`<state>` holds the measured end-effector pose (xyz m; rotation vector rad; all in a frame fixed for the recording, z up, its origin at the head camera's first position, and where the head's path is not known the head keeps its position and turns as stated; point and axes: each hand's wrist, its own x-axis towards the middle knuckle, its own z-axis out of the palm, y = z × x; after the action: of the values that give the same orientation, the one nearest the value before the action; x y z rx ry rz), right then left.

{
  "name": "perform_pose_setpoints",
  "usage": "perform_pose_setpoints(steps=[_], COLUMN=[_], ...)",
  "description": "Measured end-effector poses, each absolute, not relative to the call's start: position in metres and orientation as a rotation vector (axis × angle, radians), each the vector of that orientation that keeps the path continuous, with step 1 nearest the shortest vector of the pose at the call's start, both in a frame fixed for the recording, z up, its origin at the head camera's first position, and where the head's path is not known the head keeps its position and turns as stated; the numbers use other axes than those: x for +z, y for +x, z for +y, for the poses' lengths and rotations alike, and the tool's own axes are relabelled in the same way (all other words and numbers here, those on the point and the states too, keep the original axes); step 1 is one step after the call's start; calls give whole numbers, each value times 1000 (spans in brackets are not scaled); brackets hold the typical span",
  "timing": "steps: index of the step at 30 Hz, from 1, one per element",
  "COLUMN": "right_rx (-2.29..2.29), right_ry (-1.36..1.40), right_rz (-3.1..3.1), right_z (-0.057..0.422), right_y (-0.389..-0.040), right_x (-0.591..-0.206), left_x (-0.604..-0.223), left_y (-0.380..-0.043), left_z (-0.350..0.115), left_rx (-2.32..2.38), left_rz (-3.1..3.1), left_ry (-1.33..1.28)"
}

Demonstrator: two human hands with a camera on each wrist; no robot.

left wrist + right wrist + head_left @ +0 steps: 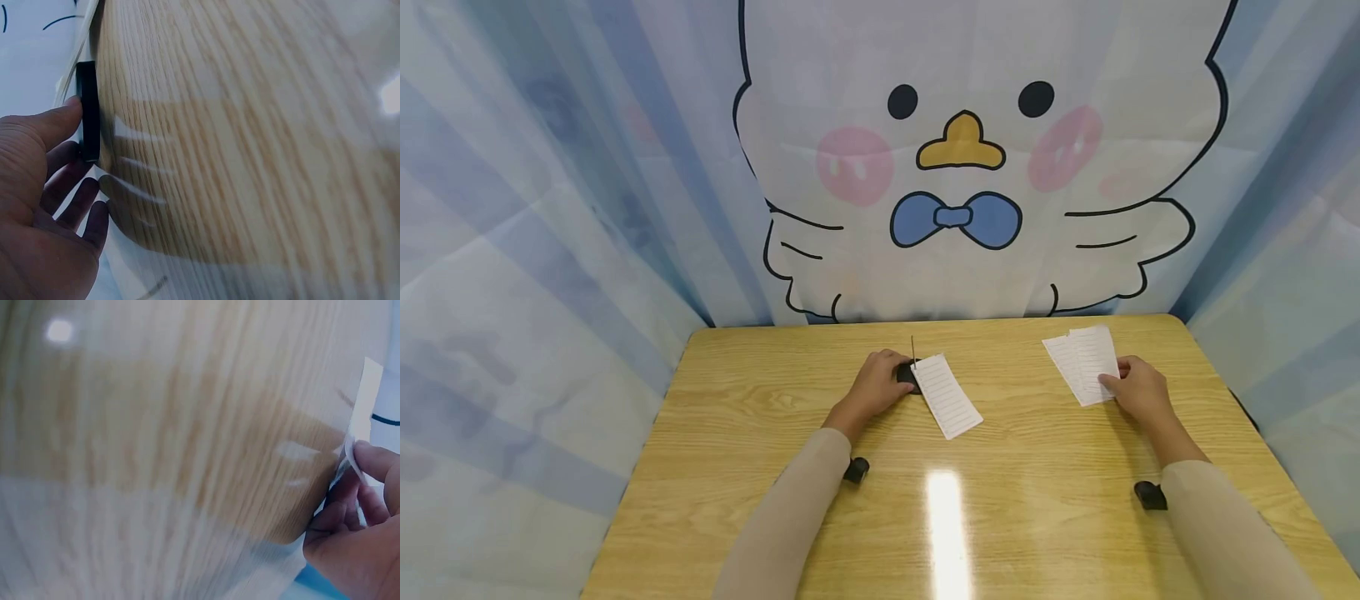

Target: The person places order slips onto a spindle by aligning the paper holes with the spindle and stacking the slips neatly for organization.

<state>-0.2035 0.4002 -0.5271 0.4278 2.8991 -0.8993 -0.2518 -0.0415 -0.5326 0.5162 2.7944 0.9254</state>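
Observation:
My left hand (pixel 876 382) pinches the edge of the black base (pixel 906 375) of a bill spike between thumb and fingers. The thin spike (pixel 913 343) rises from it, and a lined white paper slip (pixel 949 398) has its upper left corner at the spike's foot, hanging over part of the base. In the left wrist view the base (pixel 89 112) shows edge-on beside the thumb. Farther right, my right hand (pixel 1141 390) pinches lined paper slips (pixel 1094 363) by their lower right edge, fanned so one sticks out to the left. The right wrist view shows a slip (pixel 365 400) above the thumb.
Both hands are over a glossy wood-grain table (pixel 1015 467) with a bright light reflection near its front. A curtain (pixel 955 283) printed with a cartoon bird hangs along the back edge, with more curtain at both sides. Each wrist carries a small black camera (pixel 856 470).

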Motion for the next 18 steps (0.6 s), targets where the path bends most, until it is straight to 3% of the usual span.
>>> perform_pose_setpoints(steps=[18], right_rx=[-965], right_ry=[451], right_rz=[2893], right_z=[404], right_y=[-202], right_x=[-528], left_x=[-530], left_y=[-251], left_z=[-40], left_rx=[934], left_rz=[2784], left_ry=[518])
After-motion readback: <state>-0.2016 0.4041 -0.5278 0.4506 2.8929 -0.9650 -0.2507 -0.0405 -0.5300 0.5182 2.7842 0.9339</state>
